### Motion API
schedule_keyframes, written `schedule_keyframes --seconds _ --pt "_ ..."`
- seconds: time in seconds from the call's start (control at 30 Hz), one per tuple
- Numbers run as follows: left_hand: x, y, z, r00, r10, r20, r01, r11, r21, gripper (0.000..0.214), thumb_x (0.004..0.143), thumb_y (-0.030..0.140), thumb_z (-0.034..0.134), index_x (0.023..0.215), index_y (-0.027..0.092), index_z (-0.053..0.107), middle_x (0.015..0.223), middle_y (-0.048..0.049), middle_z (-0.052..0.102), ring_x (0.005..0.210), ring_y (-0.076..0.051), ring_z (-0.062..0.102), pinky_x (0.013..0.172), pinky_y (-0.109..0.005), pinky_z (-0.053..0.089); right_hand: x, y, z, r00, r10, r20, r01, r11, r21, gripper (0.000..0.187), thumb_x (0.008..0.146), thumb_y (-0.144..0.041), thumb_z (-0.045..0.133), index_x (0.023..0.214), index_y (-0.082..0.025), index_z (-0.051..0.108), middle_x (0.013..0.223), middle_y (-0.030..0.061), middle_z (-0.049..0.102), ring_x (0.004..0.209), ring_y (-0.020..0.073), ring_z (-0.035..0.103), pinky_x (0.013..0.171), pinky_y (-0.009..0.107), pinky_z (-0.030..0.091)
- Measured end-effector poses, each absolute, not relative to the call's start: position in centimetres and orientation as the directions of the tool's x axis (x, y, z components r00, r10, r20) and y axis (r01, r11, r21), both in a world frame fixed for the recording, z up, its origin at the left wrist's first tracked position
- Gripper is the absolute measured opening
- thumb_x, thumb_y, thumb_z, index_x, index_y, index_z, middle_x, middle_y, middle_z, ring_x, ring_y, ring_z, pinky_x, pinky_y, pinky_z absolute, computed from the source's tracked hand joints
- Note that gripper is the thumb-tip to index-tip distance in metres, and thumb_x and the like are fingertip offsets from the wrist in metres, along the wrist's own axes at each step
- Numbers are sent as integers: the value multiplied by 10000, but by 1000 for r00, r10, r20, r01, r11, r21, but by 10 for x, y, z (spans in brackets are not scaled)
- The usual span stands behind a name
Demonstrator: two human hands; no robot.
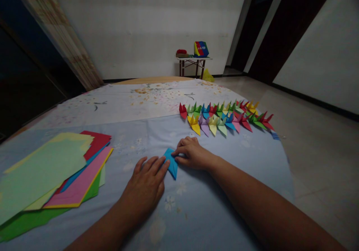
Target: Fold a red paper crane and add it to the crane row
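Observation:
A small piece of folded blue paper [171,165], kite-like in outline with a pointed lower end, lies flat on the cloth between my hands. My left hand [150,176] rests palm down with its fingers stretched out, the fingertips touching the paper's left edge. On the other side, my right hand [193,153] pinches the paper's right edge between thumb and forefinger, its other fingers curled. Beyond the right hand stand several folded paper cranes [213,124] in many colours, set close together in rows.
Loose coloured paper sheets [42,172] lie in a fanned stack at the left. A pale blue flowered tablecloth [179,221] covers the near part of the table, a white one [117,105] the far part. A small side table [193,58] with a colourful box [201,49] stands by the wall.

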State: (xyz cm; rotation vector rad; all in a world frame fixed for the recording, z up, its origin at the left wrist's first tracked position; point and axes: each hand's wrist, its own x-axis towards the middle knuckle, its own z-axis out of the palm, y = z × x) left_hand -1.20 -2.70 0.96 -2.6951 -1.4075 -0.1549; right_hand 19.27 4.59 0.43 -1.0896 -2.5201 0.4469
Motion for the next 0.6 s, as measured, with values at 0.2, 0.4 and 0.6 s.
schedule_keyframes --seconds 0.2,0.4,0.6 --pt "-26 -19 13 674 732 106 726 -682 88 482 828 173 399 1309 197 425 1321 -88 495 1223 -230 411 1058 -474 237 192 46 4 -633 745 211 630 654 -419 212 793 -300 604 989 -256 671 923 51 576 899 192 452 796 348 255" --pt "-48 -16 22 752 658 21 632 -731 258 623 774 152 487 1356 309 333 1458 -24 299 1309 -242 304 1064 -475 258 193 47 3 -648 736 195 627 661 -412 224 791 -296 608 1004 -255 666 932 54 579 904 194 449 797 347 258" --pt "-49 -14 24 770 638 -19 622 -744 244 646 752 148 508 1343 351 346 1466 -15 264 1320 -267 274 1043 -504 281 193 47 2 -646 734 209 621 665 -414 221 795 -299 603 1002 -261 667 925 52 574 899 193 446 796 348 259"
